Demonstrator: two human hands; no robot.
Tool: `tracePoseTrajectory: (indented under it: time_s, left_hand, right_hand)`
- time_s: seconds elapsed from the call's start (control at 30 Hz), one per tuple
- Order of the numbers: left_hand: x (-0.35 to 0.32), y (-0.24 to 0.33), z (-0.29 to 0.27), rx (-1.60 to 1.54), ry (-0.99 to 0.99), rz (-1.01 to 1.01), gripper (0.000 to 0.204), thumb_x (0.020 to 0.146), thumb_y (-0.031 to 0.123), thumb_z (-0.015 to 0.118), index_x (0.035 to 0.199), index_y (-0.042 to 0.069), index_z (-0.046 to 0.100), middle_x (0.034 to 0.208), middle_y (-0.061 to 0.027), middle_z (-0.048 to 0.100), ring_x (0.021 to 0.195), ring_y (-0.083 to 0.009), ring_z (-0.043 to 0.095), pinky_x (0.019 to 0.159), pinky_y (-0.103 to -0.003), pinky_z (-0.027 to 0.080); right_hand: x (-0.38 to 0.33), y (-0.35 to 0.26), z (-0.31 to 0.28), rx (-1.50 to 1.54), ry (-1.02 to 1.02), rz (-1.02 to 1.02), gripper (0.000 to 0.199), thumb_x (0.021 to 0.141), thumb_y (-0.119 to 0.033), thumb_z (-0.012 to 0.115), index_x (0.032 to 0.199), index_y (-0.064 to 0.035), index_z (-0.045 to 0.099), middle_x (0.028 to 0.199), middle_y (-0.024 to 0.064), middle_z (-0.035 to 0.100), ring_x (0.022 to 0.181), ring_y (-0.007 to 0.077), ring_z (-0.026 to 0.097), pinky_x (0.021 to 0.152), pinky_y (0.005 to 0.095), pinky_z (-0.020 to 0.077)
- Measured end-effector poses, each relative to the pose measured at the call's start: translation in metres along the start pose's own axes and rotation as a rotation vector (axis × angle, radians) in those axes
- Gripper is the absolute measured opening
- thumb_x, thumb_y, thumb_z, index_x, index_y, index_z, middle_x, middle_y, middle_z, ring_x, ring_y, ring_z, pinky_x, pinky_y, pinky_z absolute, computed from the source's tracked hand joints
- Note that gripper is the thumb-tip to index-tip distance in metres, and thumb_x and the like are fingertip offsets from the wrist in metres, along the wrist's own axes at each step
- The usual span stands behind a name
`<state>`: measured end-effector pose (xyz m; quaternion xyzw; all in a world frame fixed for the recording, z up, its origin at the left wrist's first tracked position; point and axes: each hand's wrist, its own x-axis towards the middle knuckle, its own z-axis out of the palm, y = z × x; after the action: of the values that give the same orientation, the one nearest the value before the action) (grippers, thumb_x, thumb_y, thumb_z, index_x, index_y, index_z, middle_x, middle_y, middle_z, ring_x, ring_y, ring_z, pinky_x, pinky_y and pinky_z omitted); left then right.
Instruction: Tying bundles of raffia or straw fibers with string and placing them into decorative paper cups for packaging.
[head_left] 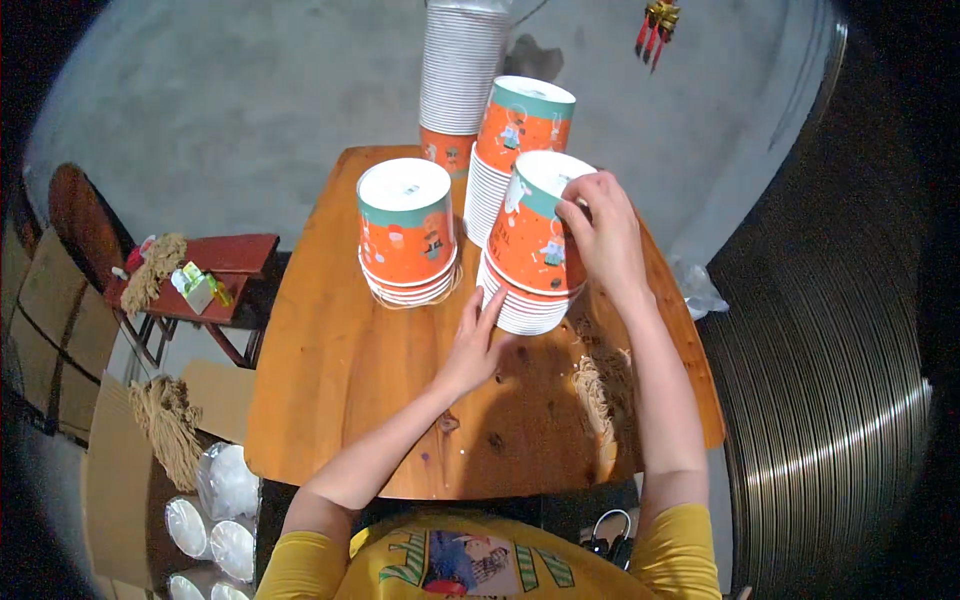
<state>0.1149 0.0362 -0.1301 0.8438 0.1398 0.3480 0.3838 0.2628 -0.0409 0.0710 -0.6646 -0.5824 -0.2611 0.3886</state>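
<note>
An upside-down stack of orange paper buckets (530, 240), with teal bands and white bases, stands near the middle of the table. My left hand (475, 350) rests stretched fingers against the white rims low on its left side. At the top right, my right hand (605, 230) curls its fingers in a pinch on the top bucket's base edge; the exact contact is partly hidden. To the left stands a shorter bucket stack (408, 225) with thin string looped around its lower rims. Behind is another inverted stack (525, 125), beside a tall stack of white-rimmed buckets (462, 70).
The wooden table (350, 400) carries a bundle of pale strings (597, 405) near its right front. On the left are a red bench (235, 255), a hank of tan string (167, 425) and wrapped white containers (230, 545). Ridged sheeting (830, 440) stands on the right.
</note>
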Motion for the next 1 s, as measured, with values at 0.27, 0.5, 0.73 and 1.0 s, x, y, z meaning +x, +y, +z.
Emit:
tracePoseTrajectory:
  time_s: [0.27, 0.5, 0.73, 1.0]
  left_hand:
    - [0.006, 0.015, -0.017, 0.020, 0.013, -0.024, 0.058, 0.087, 0.023, 0.058, 0.139, 0.016, 0.033, 0.140, -0.0273, 0.023, 0.132, -0.0426, 0.026, 0.106, -0.045, 0.029]
    - [0.009, 0.140, -0.040, 0.021, 0.157, 0.461, 0.072, 0.075, 0.022, 0.069, 0.135, 0.005, 0.034, 0.140, -0.0195, 0.030, 0.129, -0.0372, 0.031, 0.107, -0.046, 0.028]
    - [-0.040, 0.165, -0.036, 0.154, -0.060, 0.554, 0.027, 0.076, 0.008, 0.063, 0.101, 0.001, 0.055, 0.092, -0.0151, 0.055, 0.091, -0.0342, 0.053, 0.085, -0.043, 0.041]
    - [-0.062, 0.172, -0.085, 0.504, -0.328, 0.305, 0.030, 0.078, 0.004, 0.061, 0.106, 0.005, 0.054, 0.087, -0.0115, 0.056, 0.087, -0.0303, 0.053, 0.089, -0.041, 0.037]
  right_hand:
    - [0.022, 0.005, -0.076, 0.233, 0.277, 0.064, 0.014, 0.084, -0.013, 0.062, 0.093, -0.0020, 0.059, 0.089, 0.0082, 0.061, 0.084, 0.0186, 0.059, 0.077, 0.0292, 0.0466]
    - [-0.099, -0.017, -0.119, 0.774, 0.627, 0.452, 0.015, 0.091, -0.013, 0.058, 0.103, -0.0070, 0.053, 0.097, 0.0001, 0.054, 0.091, 0.0089, 0.049, 0.085, 0.0231, 0.0386]
    - [-0.241, 0.021, -0.070, 0.780, 0.207, 0.578, 0.025, 0.086, -0.008, 0.056, 0.111, -0.0063, 0.052, 0.098, 0.0028, 0.059, 0.092, 0.0189, 0.057, 0.083, 0.0284, 0.0450]
    - [-0.266, 0.086, -0.103, 0.044, 0.042, 0.863, 0.014, 0.089, -0.015, 0.054, 0.094, -0.0053, 0.062, 0.078, 0.0117, 0.066, 0.074, 0.0241, 0.064, 0.067, 0.0329, 0.0487]
